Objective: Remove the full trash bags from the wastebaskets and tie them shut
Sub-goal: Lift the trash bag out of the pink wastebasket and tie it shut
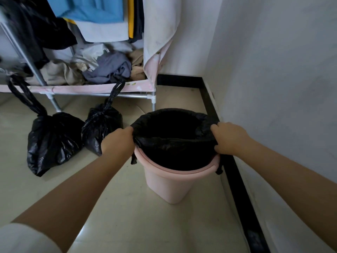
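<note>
Black plastic fills the view: left of the pink wastebasket [170,181], two tied trash bags sit on the floor, the bigger bag [52,141] farthest left, the smaller bag [102,125] just beside the left hand [118,143]. That hand's fingers are curled tight on the left edge of the bin liner [175,141], which stands in the wastebasket with its near edge raised off the rim. Right hand [230,138] clamps the liner's right edge, close to the wall [282,88]
</note>
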Action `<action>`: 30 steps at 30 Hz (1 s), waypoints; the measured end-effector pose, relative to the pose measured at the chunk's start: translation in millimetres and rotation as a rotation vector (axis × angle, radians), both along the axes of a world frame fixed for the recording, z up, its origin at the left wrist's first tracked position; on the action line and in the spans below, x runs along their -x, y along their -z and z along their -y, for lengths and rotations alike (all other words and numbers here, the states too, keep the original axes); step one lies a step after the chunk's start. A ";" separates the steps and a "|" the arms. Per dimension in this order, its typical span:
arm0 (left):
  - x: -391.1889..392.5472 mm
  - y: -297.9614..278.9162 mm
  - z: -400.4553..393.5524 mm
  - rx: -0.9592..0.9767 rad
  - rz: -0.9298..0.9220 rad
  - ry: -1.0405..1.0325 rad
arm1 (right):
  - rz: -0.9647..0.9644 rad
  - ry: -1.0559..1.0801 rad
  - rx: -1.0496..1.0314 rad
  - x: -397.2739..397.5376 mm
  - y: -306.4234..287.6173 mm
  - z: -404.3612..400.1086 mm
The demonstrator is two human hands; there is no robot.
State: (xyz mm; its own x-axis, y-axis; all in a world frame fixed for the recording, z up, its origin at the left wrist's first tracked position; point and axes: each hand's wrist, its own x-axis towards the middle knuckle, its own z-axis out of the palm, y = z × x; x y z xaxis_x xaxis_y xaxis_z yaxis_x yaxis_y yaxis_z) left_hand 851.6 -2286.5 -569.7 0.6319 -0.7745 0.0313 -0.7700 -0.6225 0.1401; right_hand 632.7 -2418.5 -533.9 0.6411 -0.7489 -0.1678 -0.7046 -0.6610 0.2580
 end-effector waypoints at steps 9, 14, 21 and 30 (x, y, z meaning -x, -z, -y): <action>-7.1 -2.4 -2.8 0.175 -0.180 0.146 | 0.085 0.399 -0.011 24.6 -24.0 44.3; -14.1 -18.6 1.6 -0.115 0.005 0.321 | 0.387 0.420 -0.204 -1.6 -38.7 50.7; -19.1 -34.3 26.9 -0.035 -0.019 -0.132 | 0.450 0.437 -0.378 -12.0 -62.6 52.2; -20.5 -52.3 34.2 0.101 -0.336 0.162 | 0.165 0.522 -0.140 3.3 -71.8 57.2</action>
State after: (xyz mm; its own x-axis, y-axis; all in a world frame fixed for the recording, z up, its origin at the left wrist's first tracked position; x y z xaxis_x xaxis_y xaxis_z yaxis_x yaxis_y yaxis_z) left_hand 872.0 -2320.6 -517.4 0.4899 -0.8685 -0.0757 -0.7579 -0.4672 0.4554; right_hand 629.4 -2475.7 -462.1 0.2181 -0.9515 -0.2170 -0.9708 -0.2343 0.0515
